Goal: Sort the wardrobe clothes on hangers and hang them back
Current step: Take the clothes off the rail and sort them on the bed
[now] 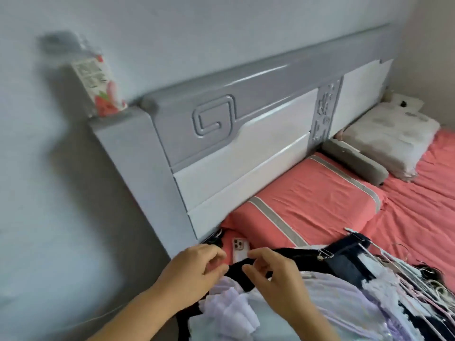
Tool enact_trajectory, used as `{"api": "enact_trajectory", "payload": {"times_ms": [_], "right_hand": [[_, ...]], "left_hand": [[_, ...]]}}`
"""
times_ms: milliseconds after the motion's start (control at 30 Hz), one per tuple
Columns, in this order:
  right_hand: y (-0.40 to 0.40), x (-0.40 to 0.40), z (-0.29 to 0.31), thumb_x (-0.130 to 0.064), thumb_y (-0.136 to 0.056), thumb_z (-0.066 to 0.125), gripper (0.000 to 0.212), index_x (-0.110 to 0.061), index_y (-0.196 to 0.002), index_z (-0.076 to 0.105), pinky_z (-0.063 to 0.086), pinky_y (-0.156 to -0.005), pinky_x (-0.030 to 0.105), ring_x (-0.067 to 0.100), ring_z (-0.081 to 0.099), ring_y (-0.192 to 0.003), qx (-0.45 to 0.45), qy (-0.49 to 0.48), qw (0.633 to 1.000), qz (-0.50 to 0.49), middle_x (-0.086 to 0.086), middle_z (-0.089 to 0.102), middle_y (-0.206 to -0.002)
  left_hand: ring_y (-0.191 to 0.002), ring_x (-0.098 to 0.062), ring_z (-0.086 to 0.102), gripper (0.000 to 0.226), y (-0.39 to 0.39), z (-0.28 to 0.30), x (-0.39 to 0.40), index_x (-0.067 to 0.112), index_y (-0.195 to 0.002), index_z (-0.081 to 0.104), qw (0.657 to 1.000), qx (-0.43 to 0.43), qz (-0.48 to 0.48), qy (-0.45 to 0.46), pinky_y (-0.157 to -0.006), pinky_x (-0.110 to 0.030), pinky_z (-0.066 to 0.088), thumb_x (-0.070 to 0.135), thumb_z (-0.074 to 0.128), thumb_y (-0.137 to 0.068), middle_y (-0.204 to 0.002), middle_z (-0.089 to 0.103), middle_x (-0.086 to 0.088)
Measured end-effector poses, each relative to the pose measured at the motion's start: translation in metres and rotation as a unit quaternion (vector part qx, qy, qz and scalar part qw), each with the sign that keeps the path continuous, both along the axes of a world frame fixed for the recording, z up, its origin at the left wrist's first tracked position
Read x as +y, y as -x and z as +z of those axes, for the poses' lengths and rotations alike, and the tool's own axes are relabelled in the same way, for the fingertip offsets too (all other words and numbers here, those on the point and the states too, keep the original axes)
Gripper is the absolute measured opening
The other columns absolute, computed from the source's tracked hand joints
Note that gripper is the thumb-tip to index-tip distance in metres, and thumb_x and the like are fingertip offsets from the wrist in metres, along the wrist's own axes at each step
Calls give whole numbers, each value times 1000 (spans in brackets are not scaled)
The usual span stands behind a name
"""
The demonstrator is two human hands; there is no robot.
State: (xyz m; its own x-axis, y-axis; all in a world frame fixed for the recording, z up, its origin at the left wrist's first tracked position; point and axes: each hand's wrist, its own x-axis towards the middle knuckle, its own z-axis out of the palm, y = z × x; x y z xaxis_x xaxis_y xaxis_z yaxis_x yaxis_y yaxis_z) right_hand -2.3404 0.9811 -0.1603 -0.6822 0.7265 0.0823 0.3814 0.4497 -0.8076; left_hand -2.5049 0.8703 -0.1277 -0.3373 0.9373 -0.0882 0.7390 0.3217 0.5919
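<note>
Black strap [290,253] of a dark garment lies across the near left corner of the bed [418,217], running right to a metal clip [324,254] where it meets the dark denim-like body of the piece [349,257]. Left hand [194,269] and right hand [273,271] both sit at the strap's left end, fingers curled; the right thumb and forefinger appear to pinch the black fabric, the left fingers look closed on the same end, though blur keeps me from being sure what the left one holds. Judgement: task is early. Clothes are in a heap on the bed, none seen hung, no wardrobe in view; this one piece is being fixed or straightened, the rest is left to do. Counts: one dark strapped garment; one pale lilac garment [332,299] under the right wrist; one white ruffled piece [231,308] near the left forearm; a bunch of thin wire hangers [403,271] at near right, too tangled to count. Outward: one phone [240,249] with its cameras up, just beyond the fingers; one coral pillow [307,203] with grey stripes; one grey bolster [354,161]; one white pillow [394,139] far right; one grey and white headboard [246,134]; one carton [98,82] on its left post.
</note>
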Motion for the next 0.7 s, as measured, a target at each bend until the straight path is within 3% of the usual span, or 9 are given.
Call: {"api": "enact_trajectory", "payload": {"times_ms": [67,200,333,467,533,633,700], "right_hand": [[34,-34,8,-53,-69,55,40,-21,-89,69,48,-61,19,7,59,-66,0,-1,999,51,-9,63,-66],[95,-113,29,-55,-68,55,19,-43,-81,60,47,-64,15,3,60,-66,14,3,987,158,-21,64,-76],[147,-204,49,-54,-65,60,16,-44,-77,63,44,-59,9,3,60,-61,19,-6,967,255,-18,65,-73],[182,-287,63,-34,-70,71,10,-41,-78,68,43,-59,8,2,60,-60,30,-15,941,338,-17,65,-71],[198,-322,71,-26,-76,76,22,-43,-82,62,43,-64,7,2,62,-68,37,-29,925,378,-19,65,-76],[223,-377,86,-28,-81,72,20,-44,-88,61,46,-69,12,4,62,-77,49,-32,894,444,-21,65,-83],[238,-407,98,-30,-82,70,23,-45,-96,58,46,-71,12,4,62,-79,68,-27,876,477,-21,64,-85]], "left_hand": [[-77,-3,56,16,26,10,-53,32,-103,64,998,-16,57,-13,-71,-14,45,37,62,-87,-91,62,16],[-84,-6,57,16,62,34,-164,29,-102,66,984,-23,172,-48,-71,-11,44,34,63,-88,-87,64,12],[-80,-4,59,14,85,45,-282,34,-100,66,952,-17,294,-80,-72,-16,48,37,64,-86,-82,64,16],[-71,1,55,16,94,53,-383,33,-99,66,920,17,381,-93,-60,-12,40,41,62,-86,-84,54,38],[-69,5,53,12,96,58,-425,33,-98,65,907,33,410,-93,-59,-11,38,38,63,-87,-80,52,42],[-74,3,57,12,95,70,-485,34,-97,65,871,45,477,-111,-63,-14,44,40,63,-86,-87,56,36],[-80,0,60,25,93,80,-513,35,-100,65,851,60,505,-131,-71,-21,50,51,59,-82,-87,62,24]]}}
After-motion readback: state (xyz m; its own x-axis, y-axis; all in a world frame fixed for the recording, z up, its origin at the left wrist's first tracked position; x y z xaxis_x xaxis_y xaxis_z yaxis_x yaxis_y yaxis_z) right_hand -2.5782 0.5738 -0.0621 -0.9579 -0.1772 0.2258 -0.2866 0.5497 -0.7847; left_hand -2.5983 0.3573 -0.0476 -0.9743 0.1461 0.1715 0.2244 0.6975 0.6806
